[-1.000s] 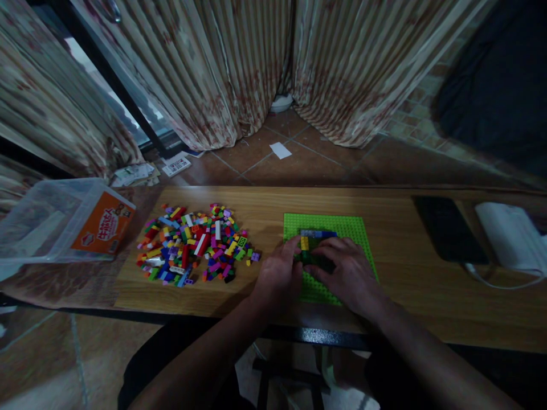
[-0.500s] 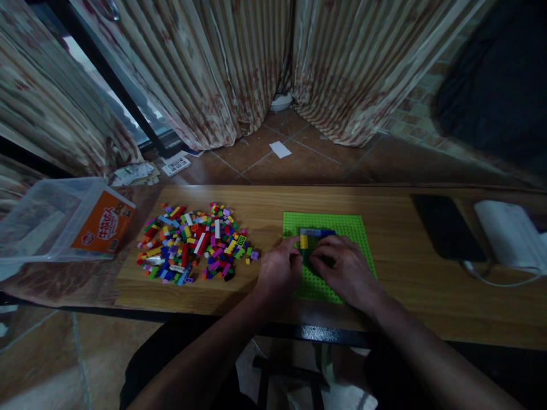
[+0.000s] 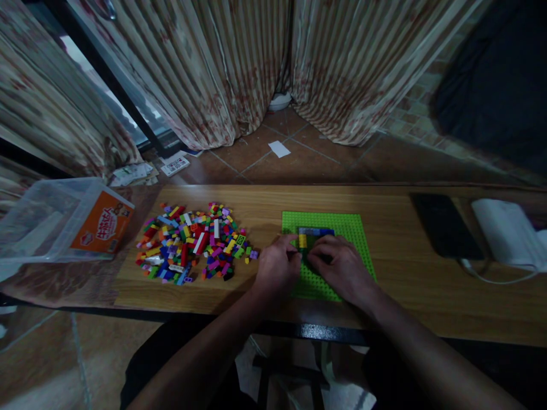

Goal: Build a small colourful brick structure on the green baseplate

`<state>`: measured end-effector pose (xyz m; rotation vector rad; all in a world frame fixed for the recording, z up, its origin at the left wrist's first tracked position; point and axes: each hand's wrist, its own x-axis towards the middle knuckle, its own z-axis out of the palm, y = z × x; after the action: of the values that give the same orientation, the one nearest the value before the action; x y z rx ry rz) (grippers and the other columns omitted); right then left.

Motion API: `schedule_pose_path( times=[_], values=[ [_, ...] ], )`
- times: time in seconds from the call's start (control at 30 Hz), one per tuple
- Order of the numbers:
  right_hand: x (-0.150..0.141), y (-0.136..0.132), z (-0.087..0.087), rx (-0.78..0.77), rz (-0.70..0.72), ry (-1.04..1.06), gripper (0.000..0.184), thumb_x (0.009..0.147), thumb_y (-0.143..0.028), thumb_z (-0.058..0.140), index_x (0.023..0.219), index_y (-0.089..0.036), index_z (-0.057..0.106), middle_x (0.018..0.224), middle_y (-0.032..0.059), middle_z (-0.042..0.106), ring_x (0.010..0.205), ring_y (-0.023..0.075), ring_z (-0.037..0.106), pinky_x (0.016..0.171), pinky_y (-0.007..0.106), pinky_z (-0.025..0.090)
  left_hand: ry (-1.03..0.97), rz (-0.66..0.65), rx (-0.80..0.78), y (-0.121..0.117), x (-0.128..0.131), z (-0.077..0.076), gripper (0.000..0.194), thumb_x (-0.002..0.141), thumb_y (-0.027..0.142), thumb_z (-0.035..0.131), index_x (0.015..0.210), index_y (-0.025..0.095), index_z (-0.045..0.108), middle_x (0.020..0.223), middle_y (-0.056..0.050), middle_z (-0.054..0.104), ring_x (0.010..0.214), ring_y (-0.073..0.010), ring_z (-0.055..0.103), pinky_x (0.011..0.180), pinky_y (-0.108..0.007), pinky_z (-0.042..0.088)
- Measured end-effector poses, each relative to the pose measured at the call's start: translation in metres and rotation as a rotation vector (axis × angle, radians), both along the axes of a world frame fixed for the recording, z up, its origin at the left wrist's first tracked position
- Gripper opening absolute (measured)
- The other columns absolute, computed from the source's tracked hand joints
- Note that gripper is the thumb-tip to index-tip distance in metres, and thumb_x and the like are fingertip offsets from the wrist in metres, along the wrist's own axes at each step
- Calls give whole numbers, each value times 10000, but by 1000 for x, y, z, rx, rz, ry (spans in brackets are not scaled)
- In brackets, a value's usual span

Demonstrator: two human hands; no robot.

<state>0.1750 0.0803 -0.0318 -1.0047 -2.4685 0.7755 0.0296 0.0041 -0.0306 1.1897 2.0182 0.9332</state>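
Observation:
A bright green studded baseplate point(image 3: 356, 228) lies on the bench. On it, a row of blue and grey-blue toy bricks point(image 3: 317, 232) runs sideways, and a yellow brick point(image 3: 302, 241) comes down from the row's left end. My left hand point(image 3: 278, 266) is curled at the plate's left side, its fingertips close to the yellow brick's lower end. My right hand point(image 3: 342, 263) rests over the plate's middle with bent fingers drawn together, just below the blue row. What either set of fingertips holds is hidden in shadow.
A heap of loose coloured bricks point(image 3: 192, 242) covers the wooden bench's point(image 3: 256, 199) left part. Left of it stands a clear plastic box point(image 3: 51, 222) with an orange label. A black phone point(image 3: 447, 225) and a white cabled device point(image 3: 502, 233) lie at the right.
The view has shifted very slightly. Both hands stay at nearly the same spots on the baseplate, and the bricks look the same.

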Motion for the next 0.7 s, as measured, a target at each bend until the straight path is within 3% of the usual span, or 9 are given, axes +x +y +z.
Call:
schedule_pose_path(
  times=[0.4, 0.7],
  values=[
    [-3, 1, -4, -31, -16, 20, 183, 846, -184, 601, 688, -218, 686, 829, 43, 680, 847, 207, 581, 823, 390, 436, -49, -14, -26, 8, -6, -7, 390, 742, 112, 628, 1129, 148, 655, 836, -44, 748, 766, -185, 698, 715, -272, 523],
    [-3, 2, -5, -64, -23, 14, 156, 829, -170, 616, 698, -209, 693, 848, 45, 695, 866, 206, 592, 830, 386, 435, -14, -37, -35, 11, -8, -3, 334, 725, 85, 617, 1051, 130, 676, 814, -47, 738, 696, -170, 679, 660, -255, 506]
  ],
)
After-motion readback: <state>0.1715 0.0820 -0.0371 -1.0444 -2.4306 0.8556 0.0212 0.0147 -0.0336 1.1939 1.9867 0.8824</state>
